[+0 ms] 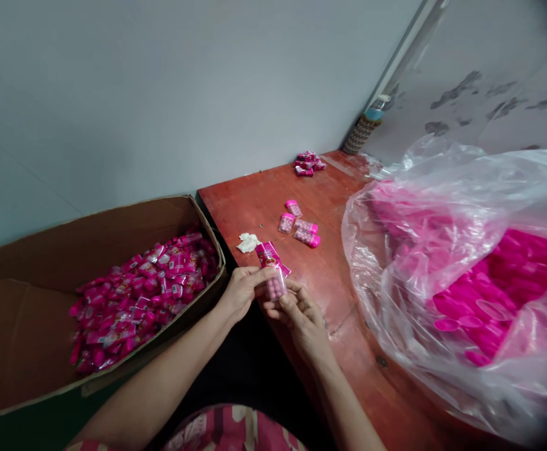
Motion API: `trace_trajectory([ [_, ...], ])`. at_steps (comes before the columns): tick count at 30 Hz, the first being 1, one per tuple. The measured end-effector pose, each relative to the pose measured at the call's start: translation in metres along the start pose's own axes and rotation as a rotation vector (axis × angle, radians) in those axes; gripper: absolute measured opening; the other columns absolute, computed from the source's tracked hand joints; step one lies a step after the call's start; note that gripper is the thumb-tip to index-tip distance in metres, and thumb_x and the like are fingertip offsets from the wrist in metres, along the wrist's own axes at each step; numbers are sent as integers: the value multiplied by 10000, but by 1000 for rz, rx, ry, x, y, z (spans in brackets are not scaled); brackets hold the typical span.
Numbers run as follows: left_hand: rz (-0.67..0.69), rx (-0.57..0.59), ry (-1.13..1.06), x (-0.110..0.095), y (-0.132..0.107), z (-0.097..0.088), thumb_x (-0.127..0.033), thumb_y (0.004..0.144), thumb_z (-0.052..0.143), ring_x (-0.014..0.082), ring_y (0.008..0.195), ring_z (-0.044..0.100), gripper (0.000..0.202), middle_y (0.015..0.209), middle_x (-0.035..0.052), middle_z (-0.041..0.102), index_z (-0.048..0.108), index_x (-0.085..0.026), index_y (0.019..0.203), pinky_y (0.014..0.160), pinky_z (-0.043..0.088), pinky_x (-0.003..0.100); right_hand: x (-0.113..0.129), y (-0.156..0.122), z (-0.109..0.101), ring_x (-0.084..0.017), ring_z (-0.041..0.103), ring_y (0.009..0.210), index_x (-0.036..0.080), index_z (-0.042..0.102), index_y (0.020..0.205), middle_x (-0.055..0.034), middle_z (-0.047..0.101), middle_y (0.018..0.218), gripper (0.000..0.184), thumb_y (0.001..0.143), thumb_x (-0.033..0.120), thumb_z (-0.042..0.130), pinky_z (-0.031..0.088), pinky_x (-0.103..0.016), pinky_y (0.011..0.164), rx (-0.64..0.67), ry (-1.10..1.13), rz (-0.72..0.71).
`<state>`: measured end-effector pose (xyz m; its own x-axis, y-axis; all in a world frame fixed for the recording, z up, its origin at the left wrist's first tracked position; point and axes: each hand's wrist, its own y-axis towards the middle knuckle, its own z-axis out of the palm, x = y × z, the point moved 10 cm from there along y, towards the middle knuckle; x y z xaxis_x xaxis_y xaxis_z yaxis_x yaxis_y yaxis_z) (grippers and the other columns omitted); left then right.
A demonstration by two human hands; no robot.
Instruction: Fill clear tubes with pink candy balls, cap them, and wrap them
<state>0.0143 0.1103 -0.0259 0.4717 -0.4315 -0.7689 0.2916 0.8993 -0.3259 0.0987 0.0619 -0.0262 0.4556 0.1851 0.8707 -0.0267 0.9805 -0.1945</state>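
Note:
My left hand (pixel 244 292) and my right hand (pixel 304 318) meet at the table's near edge, both closed on a small clear candy container (pixel 276 288) filled with pink balls. Left fingers pinch its upper part; right thumb and fingers grip the lower end. Just beyond it lie pink printed labels (pixel 267 252), partly hidden by the container and fingers. A crumpled white wad (pixel 248 242) sits beside the labels. Farther back on the table are several filled candy containers with pink caps (pixel 306 226).
An open cardboard box (pixel 24 326) at left holds many wrapped pink containers (pixel 137 294). A large clear plastic bag (pixel 367 250) with pink plastic pieces (pixel 484 307) covers the table's right side. Pink packets (pixel 307 164) and a bottle (pixel 366 127) stand near the wall.

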Motion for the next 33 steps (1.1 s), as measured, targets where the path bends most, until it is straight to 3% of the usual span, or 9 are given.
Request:
trace_trajectory([
  [6,8,-8,-22,-3,-6,-6,-266,614,713,107,546,560,216,596,44,610,635,-66,639,555,461,222,-1,5,-2,-146,651,637,211,500,964,2,647,721,301,711,272,652,537,-249,572,-39,36,-9],
  [10,41,-54,-69,-7,-9,-11,-238,610,719,118,593,574,195,625,48,613,628,-68,636,628,477,250,3,2,3,-115,634,594,190,539,897,-14,666,775,245,698,255,667,528,-225,559,-79,-36,-33],
  [13,16,-59,-142,-1,-12,-7,-240,622,710,107,578,562,198,627,46,603,622,-66,658,601,474,237,5,-3,2,-108,632,587,179,549,889,-17,673,783,244,690,240,676,528,-220,564,-102,-40,-54],
  [17,-47,28,-136,12,-17,8,-216,631,705,65,489,490,200,557,15,537,592,-53,604,453,411,175,-1,-2,-3,-129,648,590,177,529,884,-12,679,706,248,690,213,678,526,-218,541,-99,107,-37],
  [22,-48,117,-116,10,-25,15,-219,679,671,67,496,489,199,552,9,528,587,-54,607,478,435,196,-5,8,1,-102,618,494,174,510,793,4,663,619,205,689,223,680,495,-179,472,-83,115,-17],
  [25,21,75,-82,-7,-30,1,-236,690,664,122,594,581,182,650,58,618,609,-63,672,581,493,257,-2,11,10,-94,604,482,173,509,774,18,644,591,201,684,228,680,488,-180,477,-29,68,-8],
  [28,187,-91,-121,-33,-31,-33,-400,716,613,219,844,627,319,876,116,673,620,-100,826,787,485,373,7,10,3,-104,611,505,171,515,812,15,644,626,219,684,248,675,486,-193,479,-49,-3,-23],
  [31,310,-209,149,-46,-24,-54,-497,730,542,257,971,590,456,1000,128,655,600,-140,1006,894,417,439,16,7,-18,-107,610,507,165,512,813,12,637,646,222,697,290,655,476,-193,466,-142,-84,-43],
  [33,430,-196,571,-49,-15,-45,-431,714,594,259,1082,520,427,1118,114,604,598,-178,1058,975,337,440,18,7,-27,-105,605,503,162,510,810,10,632,648,217,712,312,633,473,-196,466,-160,-135,-41],
])
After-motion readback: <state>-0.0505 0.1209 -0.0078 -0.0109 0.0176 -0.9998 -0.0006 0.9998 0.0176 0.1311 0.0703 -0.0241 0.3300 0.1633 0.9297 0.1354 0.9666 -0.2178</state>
